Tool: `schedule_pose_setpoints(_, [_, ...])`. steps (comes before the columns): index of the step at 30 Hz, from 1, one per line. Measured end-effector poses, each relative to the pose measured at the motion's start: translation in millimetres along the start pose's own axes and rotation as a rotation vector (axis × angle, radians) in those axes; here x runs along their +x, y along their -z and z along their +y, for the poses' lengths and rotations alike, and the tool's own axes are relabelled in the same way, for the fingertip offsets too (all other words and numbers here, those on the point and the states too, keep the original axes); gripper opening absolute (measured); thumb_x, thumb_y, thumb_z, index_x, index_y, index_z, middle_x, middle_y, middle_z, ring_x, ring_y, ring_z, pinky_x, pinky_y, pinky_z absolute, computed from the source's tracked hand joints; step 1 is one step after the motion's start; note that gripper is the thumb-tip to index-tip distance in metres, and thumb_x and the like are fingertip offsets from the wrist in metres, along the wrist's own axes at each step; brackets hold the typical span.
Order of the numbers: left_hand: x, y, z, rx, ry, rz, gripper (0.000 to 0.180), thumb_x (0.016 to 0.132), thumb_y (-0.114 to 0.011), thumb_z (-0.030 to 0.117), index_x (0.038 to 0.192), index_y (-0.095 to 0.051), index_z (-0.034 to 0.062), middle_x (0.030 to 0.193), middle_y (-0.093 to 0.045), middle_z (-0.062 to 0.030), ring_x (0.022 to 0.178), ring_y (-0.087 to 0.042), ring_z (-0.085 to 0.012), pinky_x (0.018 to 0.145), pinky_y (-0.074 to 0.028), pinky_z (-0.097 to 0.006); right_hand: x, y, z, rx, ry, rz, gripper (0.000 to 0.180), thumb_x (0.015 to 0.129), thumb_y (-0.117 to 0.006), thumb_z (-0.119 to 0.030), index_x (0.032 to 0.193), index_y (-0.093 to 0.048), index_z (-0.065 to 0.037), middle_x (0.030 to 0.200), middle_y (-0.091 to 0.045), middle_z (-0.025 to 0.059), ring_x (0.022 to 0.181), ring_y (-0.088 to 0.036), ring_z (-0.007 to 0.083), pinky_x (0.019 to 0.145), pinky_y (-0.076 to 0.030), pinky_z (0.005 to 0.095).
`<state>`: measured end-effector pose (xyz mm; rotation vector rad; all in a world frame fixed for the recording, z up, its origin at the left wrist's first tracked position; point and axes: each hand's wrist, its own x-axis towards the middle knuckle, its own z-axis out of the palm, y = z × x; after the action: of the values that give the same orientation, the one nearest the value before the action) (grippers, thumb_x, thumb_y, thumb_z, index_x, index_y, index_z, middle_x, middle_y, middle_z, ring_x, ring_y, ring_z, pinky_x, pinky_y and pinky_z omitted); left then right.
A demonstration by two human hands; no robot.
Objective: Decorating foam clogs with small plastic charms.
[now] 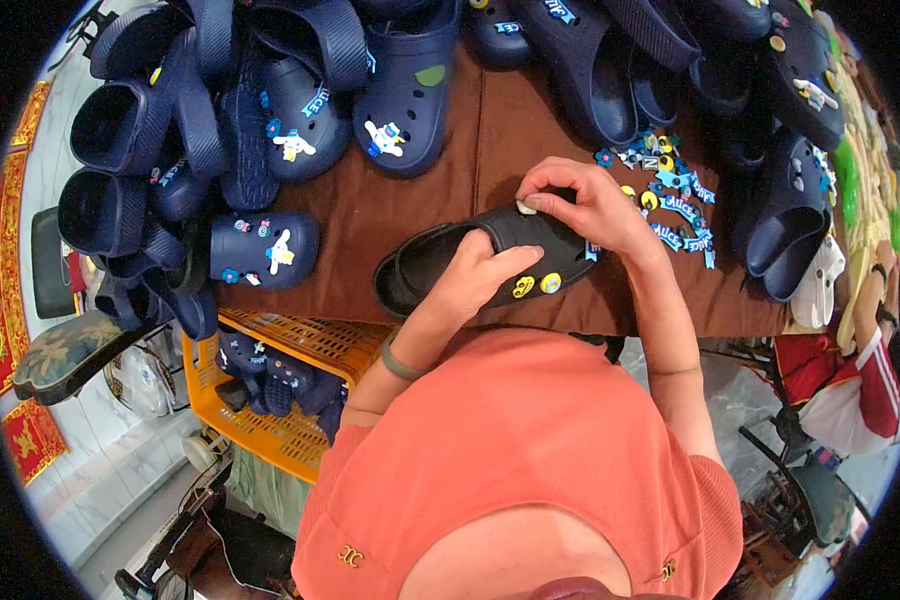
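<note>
A black clog (560,243) lies on the brown table cloth with its toe toward the right. My left hand (482,272) grips it, fingers inside the opening and thumb on the upper. My right hand (592,208) is above the toe, thumb and forefinger pinching a small whitish shoe charm (526,208) at the upper's far side. Whether the charm is seated in a hole cannot be made out. Two yellow charms (536,285) sit on the clog's near side, and a blue one (592,250) shows by the toe, partly behind my right wrist.
Loose charms (678,208) lie heaped right of my right hand. Navy clogs (402,95) with charms crowd the table's far and left sides, more (785,220) the right. An orange crate (215,390) holding clogs stands below at left. Another person's arm (875,290) shows at far right.
</note>
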<state>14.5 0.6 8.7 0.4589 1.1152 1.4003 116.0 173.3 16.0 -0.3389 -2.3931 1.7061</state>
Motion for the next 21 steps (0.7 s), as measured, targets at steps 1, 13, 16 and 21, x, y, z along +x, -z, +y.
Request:
schedule_pose_setpoints(1, [0, 1, 0, 0.009, 0.005, -0.007, 0.029, 0.087, -0.063, 0.007, 0.113, -0.060, -0.0023, 0.102, -0.065, -0.0043, 0.090, -0.062, -0.0110, 0.079, -0.051, -0.026, -1, 0, 2, -0.001, -0.001, -0.001, 0.014, 0.086, -0.064, -0.012, 0.095, -0.069, -0.003, 0.090, -0.067, 0.0120, 0.087, -0.063, 0.0282, 0.084, -0.047, 0.0370])
schedule_pose_setpoints(13, [3, 3, -6, 0.111, -0.073, -0.010, 0.025, 0.088, -0.061, 0.006, 0.112, -0.060, -0.0011, 0.102, -0.064, -0.0037, 0.092, -0.061, -0.0115, 0.081, -0.050, -0.027, -31, -7, -14, -0.640, 0.248, 0.073, 0.031, 0.089, -0.062, -0.020, 0.118, -0.065, -0.009, 0.114, -0.064, 0.0064, 0.118, -0.049, 0.0296, 0.103, -0.029, 0.0503])
schedule_pose_setpoints(16, [3, 3, -6, 0.100, -0.061, 0.001, 0.026, 0.088, -0.061, 0.006, 0.113, -0.060, -0.0005, 0.102, -0.064, -0.0039, 0.093, -0.061, -0.0114, 0.081, -0.050, -0.027, -33, -6, -12, -0.668, 0.234, 0.045, 0.033, 0.090, -0.062, -0.022, 0.120, -0.064, -0.009, 0.116, -0.064, 0.0050, 0.123, -0.047, 0.0287, 0.107, -0.023, 0.0547])
schedule_pose_setpoints(21, [3, 3, -10, 0.112, -0.076, 0.007, 0.026, 0.088, -0.060, 0.005, 0.113, -0.059, -0.0001, 0.102, -0.064, -0.0036, 0.092, -0.061, -0.0114, 0.080, -0.050, -0.027, -32, -5, -27, -0.864, 0.240, -0.026, 0.032, 0.087, -0.063, -0.017, 0.118, -0.066, -0.008, 0.117, -0.065, 0.0036, 0.129, -0.045, 0.0270, 0.112, -0.017, 0.0572])
